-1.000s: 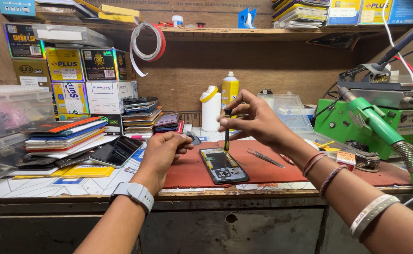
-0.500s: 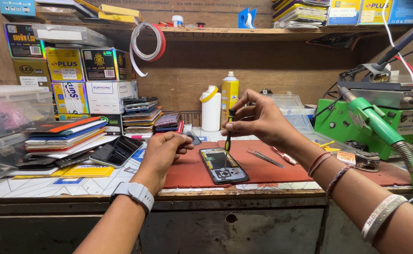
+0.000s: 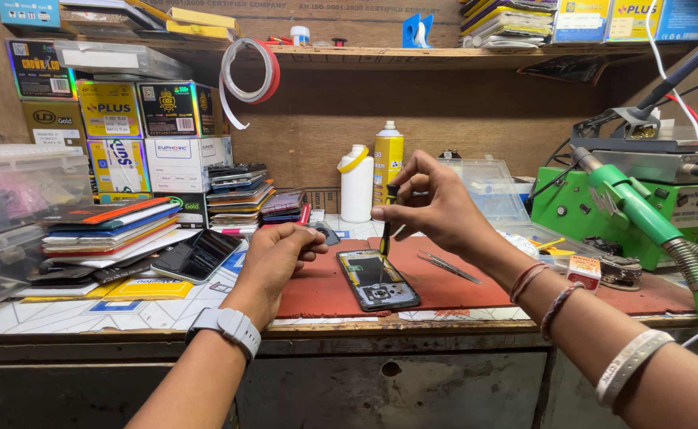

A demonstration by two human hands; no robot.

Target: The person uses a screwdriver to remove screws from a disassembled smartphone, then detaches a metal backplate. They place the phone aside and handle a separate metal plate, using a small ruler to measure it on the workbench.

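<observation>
Fingers of right hand [image 3: 436, 208] pinch a slim black screwdriver [image 3: 386, 226], near upright, tip down on the opened black smartphone [image 3: 378, 280] directly below. Phone lies on the red rubber mat [image 3: 476, 290], long axis running away from the bench edge. Left hand [image 3: 279, 253] is loosely curled just left of it, holding nothing visible. Versus earlier: right hand slightly higher, screwdriver more upright; phone unmoved.

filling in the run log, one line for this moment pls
right hand: holds screwdriver upright, tip on opened phone | left hand: curled beside phone on red mat | tweezers: on mat
</observation>
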